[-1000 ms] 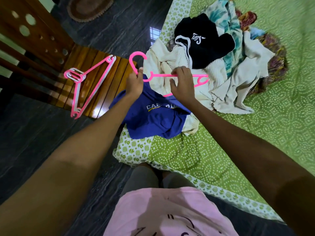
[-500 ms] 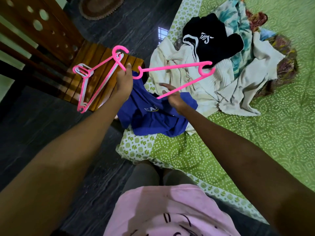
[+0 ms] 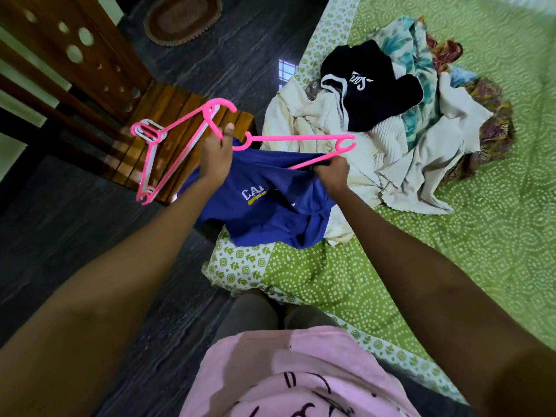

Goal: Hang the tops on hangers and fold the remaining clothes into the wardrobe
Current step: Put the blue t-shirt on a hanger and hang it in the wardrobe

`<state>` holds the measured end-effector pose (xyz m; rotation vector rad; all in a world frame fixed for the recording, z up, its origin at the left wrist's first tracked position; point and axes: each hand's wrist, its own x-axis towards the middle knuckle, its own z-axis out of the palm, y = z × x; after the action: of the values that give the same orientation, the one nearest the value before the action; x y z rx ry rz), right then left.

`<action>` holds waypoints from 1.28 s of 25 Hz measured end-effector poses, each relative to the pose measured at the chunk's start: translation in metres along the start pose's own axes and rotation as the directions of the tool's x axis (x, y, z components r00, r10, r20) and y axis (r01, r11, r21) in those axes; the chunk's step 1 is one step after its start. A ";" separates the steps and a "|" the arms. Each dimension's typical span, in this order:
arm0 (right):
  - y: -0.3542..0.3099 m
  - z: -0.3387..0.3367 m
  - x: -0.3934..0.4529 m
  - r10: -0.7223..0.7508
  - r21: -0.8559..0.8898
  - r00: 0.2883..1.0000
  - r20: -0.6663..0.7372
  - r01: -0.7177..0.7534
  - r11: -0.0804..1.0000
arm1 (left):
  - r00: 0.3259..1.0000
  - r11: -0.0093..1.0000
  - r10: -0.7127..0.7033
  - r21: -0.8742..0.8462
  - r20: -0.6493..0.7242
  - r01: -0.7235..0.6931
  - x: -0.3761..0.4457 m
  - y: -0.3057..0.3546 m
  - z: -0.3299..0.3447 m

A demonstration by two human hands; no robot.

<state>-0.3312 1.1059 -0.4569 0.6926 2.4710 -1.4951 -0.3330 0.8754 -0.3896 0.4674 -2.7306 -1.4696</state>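
The person stands at the corner of the bed [image 3: 451, 266], which wears a green sheet dotted in white. Over that corner hangs a royal-blue T-shirt [image 3: 264, 206] with white block letters reading "CAL" and a yellow stripe beneath; its lower part lies crumpled on the sheet while its upper edge is lifted. The right hand [image 3: 332, 173] pinches that upper edge together with the lower bar of a bright pink plastic hanger [image 3: 301, 138]. The left hand [image 3: 215, 158], just left of the shirt, grips the hanger by its neck below the hook, thumb up. Further onto the bed from the shirt sits a heap of clothes [image 3: 391, 130]: a black top with white script, cream and beige pieces, a teal print. Left of the bed, spare pink and white hangers [image 3: 150, 164] lie on a slatted wooden bench [image 3: 180, 115].
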 end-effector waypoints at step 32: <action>-0.072 -0.027 -0.069 -0.607 -0.242 0.795 -0.001 0.589 0.771 | 0.967 0.954 0.245 0.160 0.069 -0.253 0.000 0.066 0.020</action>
<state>-0.3018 1.0806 -0.3607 -0.1168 3.0390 -1.3092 -0.3533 0.9262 -0.3468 0.0815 -2.8346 -1.2139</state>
